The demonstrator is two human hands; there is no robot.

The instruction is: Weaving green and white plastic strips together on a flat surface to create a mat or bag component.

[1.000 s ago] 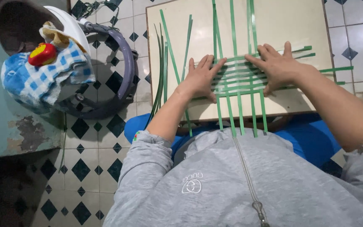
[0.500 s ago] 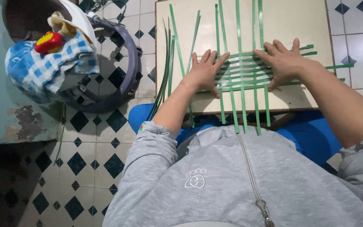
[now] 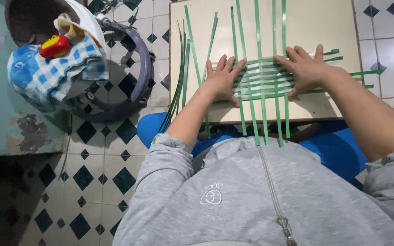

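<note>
Green strips are woven into a flat mat (image 3: 264, 78) on a cream board (image 3: 324, 27) that rests across my lap. My left hand (image 3: 222, 81) lies flat with spread fingers on the mat's left edge. On the mat's right side my right hand (image 3: 307, 69) presses down flat, fingers spread and pointing left. Long upright strips run past the board's near edge toward my grey zipped top. Neither hand grips anything; both press on the weave.
A bundle of loose green strips (image 3: 178, 86) hangs off the board's left edge. To the left stands a round white and purple appliance (image 3: 128, 68) with a blue checked cloth (image 3: 46, 75) and a red and yellow object (image 3: 54, 45) on it. The floor has black diamond tiles.
Both hands have stayed flat on the woven strips; the left hand's fingers have closed together a little. The camera view has shifted slightly.
</note>
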